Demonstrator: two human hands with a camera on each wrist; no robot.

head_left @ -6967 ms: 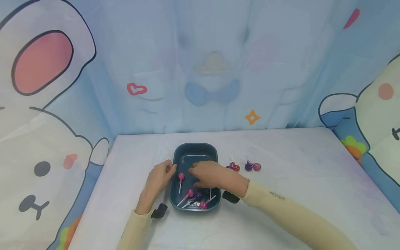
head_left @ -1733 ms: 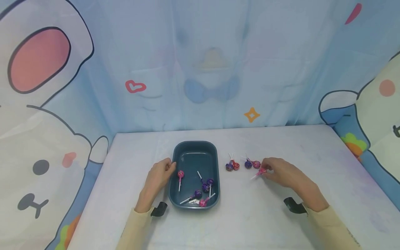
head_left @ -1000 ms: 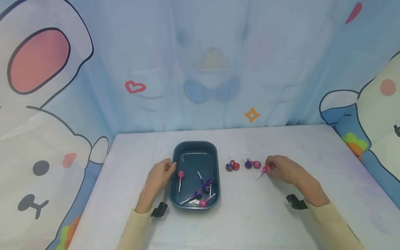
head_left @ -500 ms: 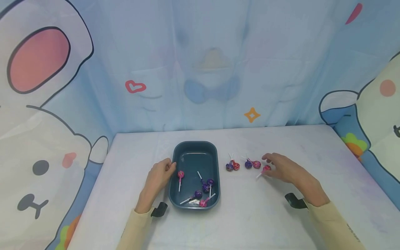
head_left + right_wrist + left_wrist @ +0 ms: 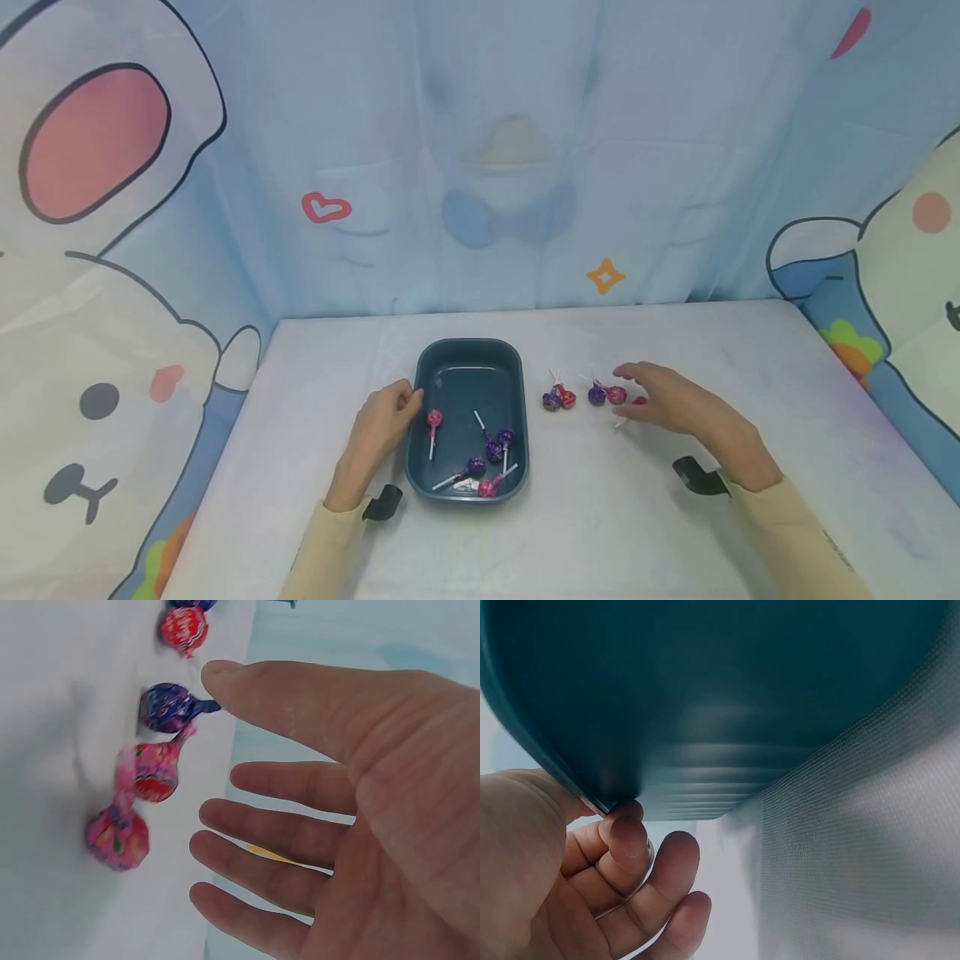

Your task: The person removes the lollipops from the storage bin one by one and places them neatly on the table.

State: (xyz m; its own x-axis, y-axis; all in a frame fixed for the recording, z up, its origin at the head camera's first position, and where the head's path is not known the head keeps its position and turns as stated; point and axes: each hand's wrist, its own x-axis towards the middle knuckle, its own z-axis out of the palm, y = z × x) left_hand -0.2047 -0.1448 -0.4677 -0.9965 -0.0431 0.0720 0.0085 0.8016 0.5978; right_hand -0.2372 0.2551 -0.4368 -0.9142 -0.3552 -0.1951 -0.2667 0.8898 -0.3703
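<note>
My left hand (image 5: 381, 423) pinches the left rim of a dark teal plastic bin (image 5: 465, 354); in the left wrist view its thumb and index finger meet at the rim. Inside the bin lie a pink lollipop (image 5: 434, 418) at the left and several purple and pink ones nearer the front. My right hand (image 5: 678, 406), fingers spread, hovers over a pink lollipop (image 5: 118, 838) lying on the table and partly hides it in the head view. Just beyond it rest a purple lollipop (image 5: 596, 395) and another pink one (image 5: 617, 395), side by side.
Between the bin and that pair lie a purple lollipop (image 5: 551, 402) and a red lollipop (image 5: 567, 400), touching. A white cloth covers the table (image 5: 600, 525). Behind it hangs a blue cartoon curtain (image 5: 375, 150).
My right hand came out of the bin earlier, set a pink lollipop down beside the purple-and-pink pair, let go and shifted slightly left. My left hand has stayed at the bin's rim.
</note>
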